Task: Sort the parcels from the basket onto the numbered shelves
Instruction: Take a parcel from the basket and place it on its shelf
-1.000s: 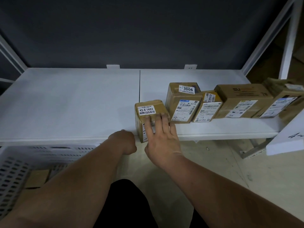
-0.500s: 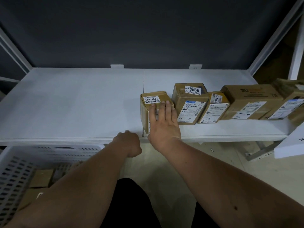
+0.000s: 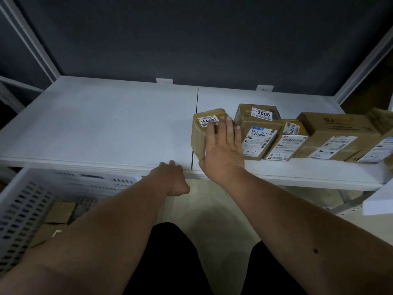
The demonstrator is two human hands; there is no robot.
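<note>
Right hand [image 3: 223, 150], fingers straight, presses small parcel [image 3: 202, 133] flat against the row on the shelf [image 3: 95, 128], likely squaring it up; left hand [image 3: 172, 177] rests loosely curled, holding nothing, at shelf edge above basket [image 3: 25, 201].

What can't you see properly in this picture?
- Head view: the right hand covers the front of the leftmost parcel and part of its label.
- The rightmost parcel is cut off by the picture's edge.
- Parcels in the basket are dark, half hidden by the left arm.
- Small label print is too blurred to read.
</note>
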